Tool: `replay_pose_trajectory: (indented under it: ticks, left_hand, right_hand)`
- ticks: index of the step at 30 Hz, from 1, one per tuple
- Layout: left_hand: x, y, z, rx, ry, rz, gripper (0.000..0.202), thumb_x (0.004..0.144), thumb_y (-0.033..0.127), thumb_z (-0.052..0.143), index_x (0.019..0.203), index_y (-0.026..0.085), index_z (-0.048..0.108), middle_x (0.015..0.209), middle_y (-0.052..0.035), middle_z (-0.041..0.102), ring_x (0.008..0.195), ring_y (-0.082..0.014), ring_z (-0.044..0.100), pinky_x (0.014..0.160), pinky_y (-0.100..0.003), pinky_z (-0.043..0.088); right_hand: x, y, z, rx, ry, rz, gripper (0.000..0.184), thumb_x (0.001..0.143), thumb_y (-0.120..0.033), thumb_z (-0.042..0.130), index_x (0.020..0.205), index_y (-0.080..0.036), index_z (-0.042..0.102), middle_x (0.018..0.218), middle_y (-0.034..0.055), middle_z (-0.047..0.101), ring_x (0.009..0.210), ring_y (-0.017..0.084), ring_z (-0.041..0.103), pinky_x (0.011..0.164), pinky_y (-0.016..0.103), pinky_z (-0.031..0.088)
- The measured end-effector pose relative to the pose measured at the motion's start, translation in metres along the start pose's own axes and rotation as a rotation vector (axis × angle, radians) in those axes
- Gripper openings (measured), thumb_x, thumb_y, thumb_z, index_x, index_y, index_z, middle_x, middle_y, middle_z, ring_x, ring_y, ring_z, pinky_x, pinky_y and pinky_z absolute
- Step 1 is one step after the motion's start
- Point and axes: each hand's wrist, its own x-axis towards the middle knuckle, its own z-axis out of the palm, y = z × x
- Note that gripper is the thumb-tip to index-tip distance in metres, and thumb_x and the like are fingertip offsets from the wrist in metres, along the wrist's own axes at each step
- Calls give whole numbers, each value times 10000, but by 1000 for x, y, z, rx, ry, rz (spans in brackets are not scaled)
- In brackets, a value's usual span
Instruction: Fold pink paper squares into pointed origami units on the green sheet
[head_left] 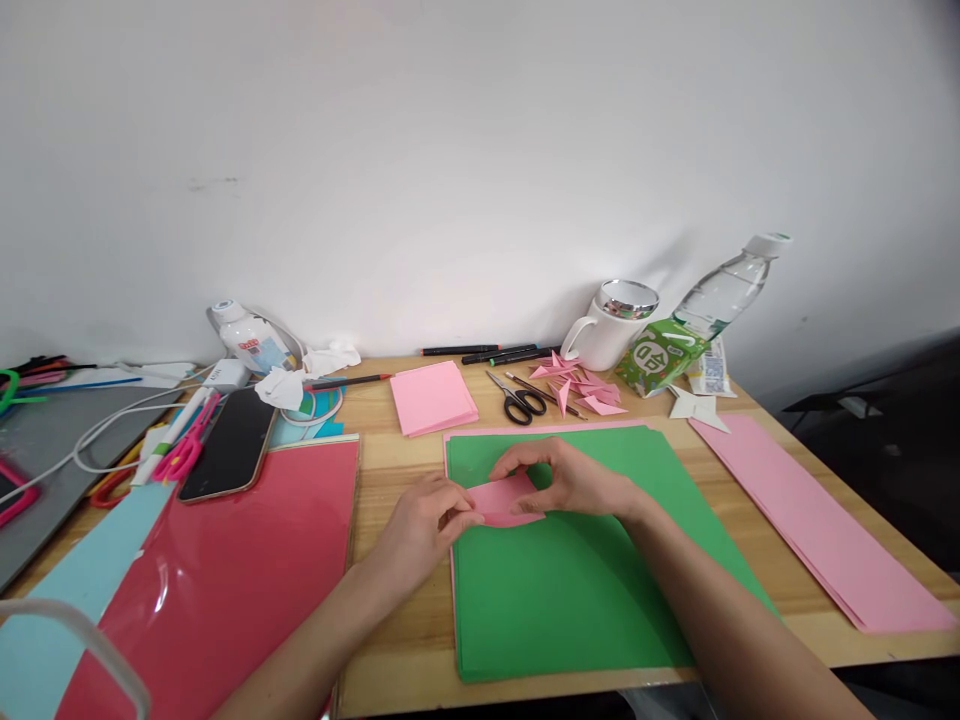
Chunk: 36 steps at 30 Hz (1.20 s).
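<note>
A small folded piece of pink paper (504, 497) is held between my two hands, over the upper left part of a stack of green paper (570, 600). My left hand (431, 515) pinches its left end between thumb and fingers. At the right end, the thumb and curled fingers of my right hand (570, 480) close around the paper. Behind the green stack lie a pile of square pink sheets (433, 398), black-handled scissors (517, 400) and several folded pink paper pieces (585, 385).
A white mug (611, 335), a green carton (660, 358) and a tilted water bottle (727, 290) stand at the back right. Pink strips (810, 520) lie along the right edge. To the left are a phone (231, 445), red sheets (262, 560) and pink scissors (187, 445).
</note>
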Motion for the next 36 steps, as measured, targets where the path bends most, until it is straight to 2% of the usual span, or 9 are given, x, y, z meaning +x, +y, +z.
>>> replay_pose_trajectory:
  ticks: [4,9,17,20,25,27,30,33,36]
  left_hand:
    - [2,6,-2,-61,-26,-166,189,836,216,522,673,160,601,725,-19,654,679,-139,568,644,-252,423]
    - [4,16,-5,-157,1,-255,190,822,251,487,687,158,584,634,10,564,602,-116,499,564,-219,375]
    - [6,2,3,-262,110,-353,144,877,315,420,849,189,486,596,58,500,462,-104,511,476,-216,393]
    - [4,-5,6,21,174,-262,149,868,229,441,988,197,522,633,41,557,550,-125,546,530,-227,429]
    - [2,-6,6,462,224,65,261,875,120,420,1040,194,608,1171,-118,584,1026,-237,578,811,-388,510]
    - [2,-4,5,521,164,267,268,900,113,411,1071,176,607,1266,-123,552,1194,-258,487,942,-439,461]
    - [2,-3,4,476,-14,473,274,933,123,371,1077,131,604,1180,-107,632,1201,-214,499,991,-385,453]
    - [1,-5,3,420,-116,435,266,926,287,454,1063,131,620,1140,-111,657,1155,-223,544,964,-380,481]
    - [2,-7,-1,372,-178,414,583,732,570,614,1130,144,597,1177,-132,635,1188,-285,518,988,-446,452]
  right_hand:
    - [0,-2,3,11,26,-2,353,677,-329,741,981,-165,669,988,46,687,905,213,606,787,310,474]
    - [3,-6,8,-77,77,35,272,675,-149,685,944,-165,652,937,33,683,844,193,613,748,293,467]
    - [4,0,17,-246,253,-58,888,625,-94,718,1377,-245,271,1243,93,493,1082,235,529,913,388,443]
    - [3,-2,18,-341,259,-145,808,627,-37,685,1323,-255,340,1334,108,382,1188,247,449,967,401,417]
    - [-1,-13,17,-491,234,-225,437,654,-4,646,1034,-209,582,1305,105,365,1198,264,407,982,438,402]
    - [-1,-15,16,-509,217,-254,361,685,-17,643,993,-203,619,1283,102,401,1204,269,402,986,440,396]
    - [0,-13,17,-419,106,-231,128,766,-65,612,826,-170,655,1151,92,502,996,203,544,850,334,477]
    - [1,-8,18,-349,35,-177,111,804,-79,575,806,-160,651,1010,74,558,786,141,574,708,264,485]
    - [1,-6,17,-343,4,-182,96,782,-146,649,873,-174,644,952,59,579,839,168,570,741,277,473]
